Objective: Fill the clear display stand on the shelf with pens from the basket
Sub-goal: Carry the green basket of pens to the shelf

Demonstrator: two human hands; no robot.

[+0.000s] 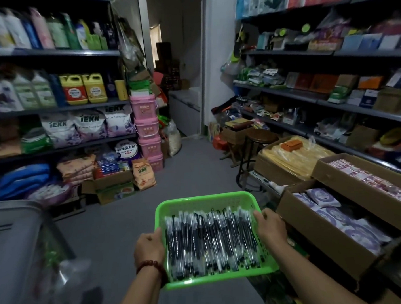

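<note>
a: two hands on one load. the left hand (149, 248) and right hand (271, 227) each grip a side rim of the bright green perforated plastic basket (203, 197). the thumbs are hooked over the rim and the other fingers are curled under it, out of sight.

b: and the pens?

a: the black pens in clear sleeves (210, 238) lie packed side by side on the basket floor. their long axis runs away from the person, in line with the forearms. they sit between the two hands, just beside each thumb.

b: where's the clear display stand?

a: i can't pick it out. the grey metal shelving on the right (330, 98) holds small boxes and packets, so i'd guess it is that way. if so, the right hand is the nearer one. the basket needs setting down first, because neither hand is free to pick.

b: any writing you can read?

a: "iekk" on the white and purple detergent bags (90, 118) on the left shelves, and again on the orange bag on the floor (143, 175). a round white and purple pack (126, 149) has chinese lettering that looks like washing powder. labels on the yellow jugs (84, 88) and the stacked pink tubs (145, 122) are too small to read.
</note>
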